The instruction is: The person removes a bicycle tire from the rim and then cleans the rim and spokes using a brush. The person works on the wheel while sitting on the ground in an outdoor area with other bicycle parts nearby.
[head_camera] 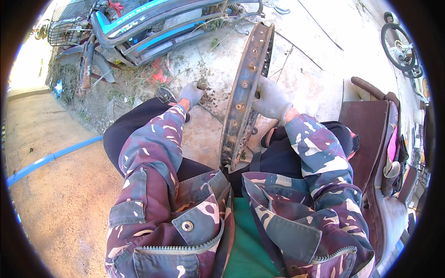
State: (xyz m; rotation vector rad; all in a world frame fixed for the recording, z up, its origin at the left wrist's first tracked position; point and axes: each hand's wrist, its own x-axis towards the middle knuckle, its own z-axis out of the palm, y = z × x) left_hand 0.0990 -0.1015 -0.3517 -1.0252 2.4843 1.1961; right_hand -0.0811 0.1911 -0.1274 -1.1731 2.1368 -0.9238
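Observation:
A rusty metal wheel rim (pixel 240 104) with a row of spoke holes stands upright between the person's knees. My right hand (pixel 272 99), in a grey glove, grips the rim's right side; its fingertips are partly hidden behind the edge. My left hand (pixel 192 93), gloved too, is held left of the rim, apart from it, with its fingers curled. A small dark piece shows at its fingertips, too small to name. Small rusty bits (pixel 210 99) lie on the concrete beside that hand.
A blue and grey electric scooter frame (pixel 149 31) lies ahead, with a wire basket (pixel 66 33) and a fork (pixel 87 69) at left. A brown padded seat (pixel 363 139) stands at right, a bicycle wheel (pixel 398 47) beyond. A blue strip (pixel 55 156) crosses the floor at left.

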